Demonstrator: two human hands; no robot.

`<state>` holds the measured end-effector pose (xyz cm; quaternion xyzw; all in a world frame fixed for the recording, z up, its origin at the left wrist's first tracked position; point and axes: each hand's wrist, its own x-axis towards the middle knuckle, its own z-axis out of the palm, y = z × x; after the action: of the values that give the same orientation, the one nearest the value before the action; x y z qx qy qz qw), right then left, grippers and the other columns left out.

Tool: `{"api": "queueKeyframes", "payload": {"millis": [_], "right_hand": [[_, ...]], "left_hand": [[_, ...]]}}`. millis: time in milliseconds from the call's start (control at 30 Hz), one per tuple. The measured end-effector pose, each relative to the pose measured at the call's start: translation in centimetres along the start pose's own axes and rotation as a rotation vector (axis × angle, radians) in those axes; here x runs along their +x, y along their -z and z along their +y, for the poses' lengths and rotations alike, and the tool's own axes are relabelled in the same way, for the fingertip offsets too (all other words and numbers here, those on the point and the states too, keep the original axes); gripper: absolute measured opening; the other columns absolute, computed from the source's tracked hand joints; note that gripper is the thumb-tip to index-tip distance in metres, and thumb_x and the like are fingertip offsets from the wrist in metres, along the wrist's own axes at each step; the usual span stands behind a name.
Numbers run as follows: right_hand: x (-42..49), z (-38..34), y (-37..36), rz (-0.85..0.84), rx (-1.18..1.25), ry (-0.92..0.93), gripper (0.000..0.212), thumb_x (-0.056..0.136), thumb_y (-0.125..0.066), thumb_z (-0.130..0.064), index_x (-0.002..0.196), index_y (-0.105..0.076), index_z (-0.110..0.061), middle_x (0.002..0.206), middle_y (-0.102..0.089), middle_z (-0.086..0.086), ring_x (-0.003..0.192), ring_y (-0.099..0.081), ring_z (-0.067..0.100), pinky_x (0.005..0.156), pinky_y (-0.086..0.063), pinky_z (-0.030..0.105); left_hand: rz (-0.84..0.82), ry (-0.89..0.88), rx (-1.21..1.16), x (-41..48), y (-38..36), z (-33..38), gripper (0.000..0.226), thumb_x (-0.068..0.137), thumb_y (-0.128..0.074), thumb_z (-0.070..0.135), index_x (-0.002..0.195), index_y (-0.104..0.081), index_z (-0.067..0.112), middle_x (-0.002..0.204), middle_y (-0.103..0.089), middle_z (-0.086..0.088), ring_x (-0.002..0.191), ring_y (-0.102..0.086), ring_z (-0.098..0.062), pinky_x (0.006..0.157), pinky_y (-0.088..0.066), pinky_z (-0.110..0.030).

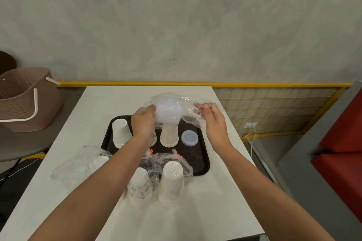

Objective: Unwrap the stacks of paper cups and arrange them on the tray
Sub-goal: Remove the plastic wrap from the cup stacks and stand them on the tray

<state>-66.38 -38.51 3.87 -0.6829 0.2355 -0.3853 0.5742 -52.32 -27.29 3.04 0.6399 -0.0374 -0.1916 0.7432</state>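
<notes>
Two hands raised over the far half of the dark tray (201,164), both busy with one clear plastic wrap (176,103). Left hand (144,121) closed around the wrapped top of a cream cup stack (169,135), bottom end already bare and standing upside down on the tray. Right hand (212,121) pinching the loose tail of the same wrap, pulled out to the right.

On the tray: one unwrapped white cup stack (120,133) at the far left corner, one round translucent lid (189,137) to the right of the cream stack, one more stack mostly hidden behind the left wrist.

At the tray's near edge, two stacks still bagged, each tied with an orange fastener: a floral-print cup stack (140,186) on the left, a plain white wrapped stack (172,182) on the right.

One crumpled empty wrapper (78,164) lying on the white tabletop (205,211), left of the tray. One brown woven basket (25,100) far left, off the tabletop.
</notes>
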Motion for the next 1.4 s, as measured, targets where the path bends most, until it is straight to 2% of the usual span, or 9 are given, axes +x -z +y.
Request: {"api": "queueKeyframes", "payload": {"millis": [200, 333, 667, 833, 933, 1033, 1133, 1300, 1400], "right_hand": [[-0.1, 0.8, 0.7, 0.075, -0.004, -0.043, 0.028, 0.101, -0.039, -0.025, 0.088, -0.064, -0.021, 0.098, -0.069, 0.003, 0.097, -0.063, 0.015, 0.095, -0.047, 0.035], [-0.8, 0.1, -0.1, 0.006, 0.167, -0.145, 0.028, 0.102, -0.035, -0.025, 0.083, -0.055, -0.02, 0.113, -0.066, 0.01, 0.102, -0.063, 0.017, 0.091, -0.049, 0.041], [-1.1, -0.8, -0.2, -0.007, 0.299, -0.19, 0.031, 0.102, -0.033, -0.029, 0.078, -0.049, -0.018, 0.123, -0.062, 0.004, 0.107, -0.061, 0.012, 0.102, -0.044, 0.049], [-0.7, -1.4, 0.7, -0.02, 0.386, -0.209, 0.03, 0.102, -0.033, -0.033, 0.082, -0.05, -0.019, 0.128, -0.06, 0.001, 0.112, -0.059, 0.013, 0.094, -0.044, 0.044], [-0.6, -1.1, 0.7, -0.027, 0.391, -0.222, 0.031, 0.102, -0.033, -0.033, 0.078, -0.049, -0.02, 0.13, -0.059, 0.0, 0.116, -0.058, 0.016, 0.096, -0.042, 0.046], [-0.8, -0.8, 0.3, -0.017, 0.398, -0.235, 0.034, 0.102, -0.035, -0.03, 0.074, -0.05, -0.018, 0.129, -0.06, 0.0, 0.115, -0.058, 0.017, 0.101, -0.041, 0.047], [-0.9, -0.9, 0.1, -0.05, 0.411, -0.261, 0.034, 0.102, -0.036, -0.026, 0.073, -0.05, -0.016, 0.122, -0.062, -0.001, 0.113, -0.057, 0.019, 0.096, -0.048, 0.044], [-1.7, -1.2, -0.1, -0.097, 0.429, -0.324, 0.031, 0.094, -0.051, -0.015, 0.064, -0.058, -0.019, 0.105, -0.059, 0.023, 0.09, -0.057, 0.021, 0.089, -0.048, 0.042], [-2.0, -1.0, -0.5, -0.207, 0.5, -0.321, 0.007, 0.074, -0.055, -0.013, 0.077, -0.057, -0.019, 0.09, -0.059, -0.001, 0.087, -0.055, 0.018, 0.081, -0.047, 0.035]], "left_hand": [[0.234, -0.1, 0.033, 0.2, 0.1, 0.2, 0.037, 0.096, -0.055, 0.017, 0.065, -0.034, 0.017, 0.069, -0.058, -0.004, 0.066, -0.055, -0.021, 0.081, -0.056, -0.041], [0.27, -0.139, 0.091, -1.3, -0.7, 0.9, 0.022, 0.1, -0.046, 0.029, 0.088, -0.036, 0.014, 0.087, -0.049, -0.003, 0.08, -0.047, -0.022, 0.075, -0.041, -0.032], [-0.135, 0.351, -0.151, -3.0, -1.6, 0.4, 0.083, 0.076, -0.075, 0.043, 0.139, -0.022, 0.034, 0.128, -0.04, -0.002, 0.116, -0.047, -0.031, 0.091, -0.049, -0.055], [-0.206, 0.412, -0.264, -2.1, -1.6, -0.2, 0.063, 0.086, -0.067, 0.038, 0.139, -0.035, 0.027, 0.122, -0.053, -0.005, 0.095, -0.058, -0.024, 0.071, -0.056, -0.035], [-0.217, 0.443, -0.328, -2.6, -1.7, 0.2, 0.032, 0.092, -0.059, 0.039, 0.115, -0.055, 0.017, 0.112, -0.053, -0.005, 0.077, -0.049, -0.015, 0.054, -0.044, -0.021], [-0.275, 0.473, -0.261, -2.7, -1.9, 0.4, 0.028, 0.094, -0.052, 0.047, 0.105, -0.057, 0.022, 0.121, -0.055, -0.006, 0.105, -0.055, -0.023, 0.077, -0.051, -0.03], [-0.209, 0.443, -0.205, -2.5, -2.1, 0.7, 0.038, 0.098, -0.046, 0.044, 0.125, -0.049, 0.019, 0.122, -0.054, -0.007, 0.11, -0.055, -0.031, 0.09, -0.047, -0.055], [0.128, 0.136, -0.018, -1.9, -2.8, 0.8, 0.023, 0.1, -0.047, 0.026, 0.117, -0.052, 0.011, 0.116, -0.059, -0.008, 0.098, -0.056, -0.023, 0.081, -0.049, -0.036], [0.228, 0.015, 0.133, -1.9, -3.0, 0.7, 0.025, 0.1, -0.047, 0.026, 0.113, -0.05, 0.005, 0.105, -0.053, -0.008, 0.094, -0.051, -0.022, 0.079, -0.04, -0.03]]}}
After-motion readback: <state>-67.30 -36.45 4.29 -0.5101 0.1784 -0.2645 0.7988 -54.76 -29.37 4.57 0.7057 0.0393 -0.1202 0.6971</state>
